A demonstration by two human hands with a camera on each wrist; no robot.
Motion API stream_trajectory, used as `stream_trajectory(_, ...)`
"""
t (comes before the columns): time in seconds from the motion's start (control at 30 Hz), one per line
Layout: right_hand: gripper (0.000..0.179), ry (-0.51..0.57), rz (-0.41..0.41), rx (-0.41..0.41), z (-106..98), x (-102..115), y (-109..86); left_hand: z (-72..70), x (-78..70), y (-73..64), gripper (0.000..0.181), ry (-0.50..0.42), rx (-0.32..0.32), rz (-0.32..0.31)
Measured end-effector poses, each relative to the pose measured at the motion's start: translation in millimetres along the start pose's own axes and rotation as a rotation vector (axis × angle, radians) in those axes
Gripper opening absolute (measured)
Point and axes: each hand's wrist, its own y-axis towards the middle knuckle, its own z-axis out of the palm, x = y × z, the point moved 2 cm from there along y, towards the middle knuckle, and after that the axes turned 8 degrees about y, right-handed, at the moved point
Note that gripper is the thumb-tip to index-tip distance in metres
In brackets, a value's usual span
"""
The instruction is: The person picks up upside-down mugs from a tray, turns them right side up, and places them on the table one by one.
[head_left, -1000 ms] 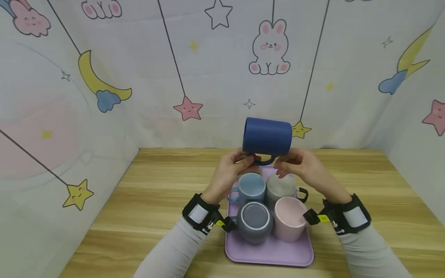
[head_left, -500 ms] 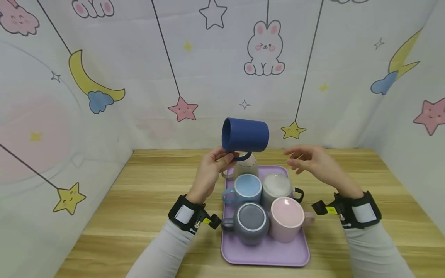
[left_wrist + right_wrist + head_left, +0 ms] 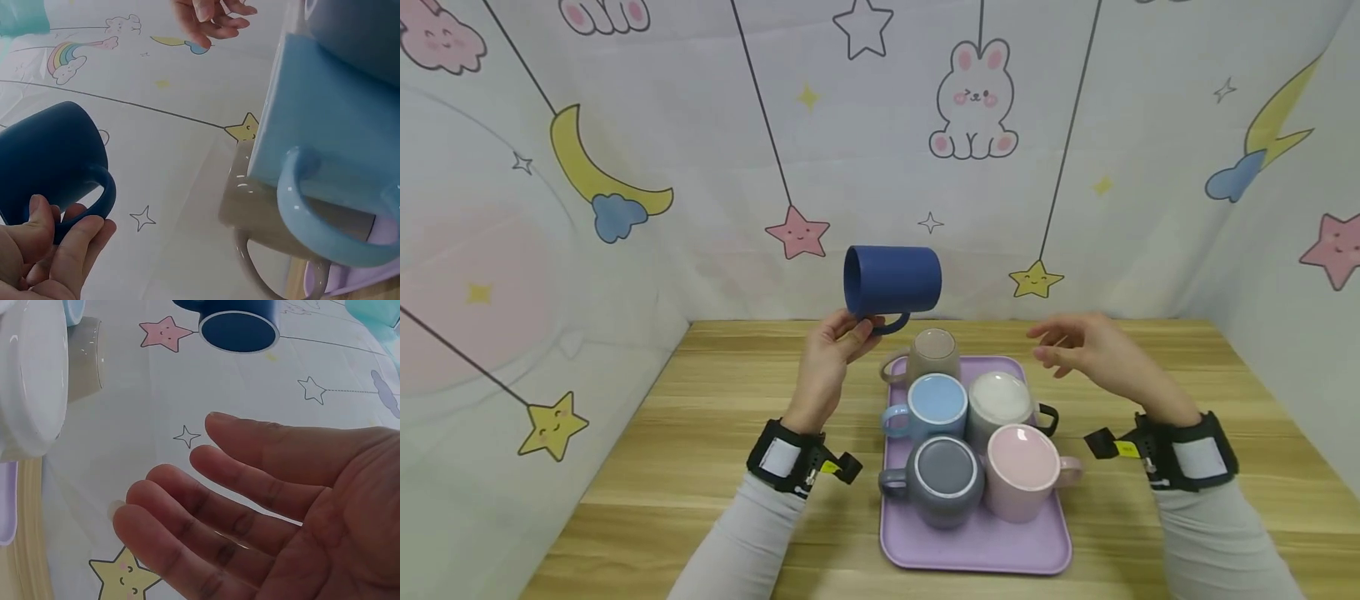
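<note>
A dark blue mug is held up on its side above the back of the table, its opening facing left and its handle hanging below. My left hand pinches that handle between thumb and fingers, as the left wrist view shows with the blue mug at its left. Off to the right of the tray, my right hand hovers in the air. Its fingers are relaxed and hold nothing in the right wrist view.
On the lilac tray several mugs stand upside down: a beige mug, a light blue mug, a white mug with a black handle, a grey mug and a pink mug. A patterned curtain rises behind the table.
My right hand has come away from the blue mug and moved right. The left hand has carried the mug leftward, bringing the beige mug into sight.
</note>
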Motion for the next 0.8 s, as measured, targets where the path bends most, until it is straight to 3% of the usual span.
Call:
stream_trajectory(0.43, 0.031, -0.010, 0.045, -0.028, -8.2, -8.5, -1.8, -25.0, -1.4, 6.5, 0.028, -0.008, -0.085, 0.014)
stream_trajectory(0.6, 0.034, 0.027, 0.096, -0.018, -7.6, -29.1, 3.3, -34.9, -1.4, 7.5, 0.028, 0.006, -0.130, 0.039)
stream_trajectory(0.8, 0.037, 0.148, 0.183, 0.009, -1.5, -61.1, 12.2, -44.7, -0.2, 9.1, 0.028, 0.015, -0.165, 0.052)
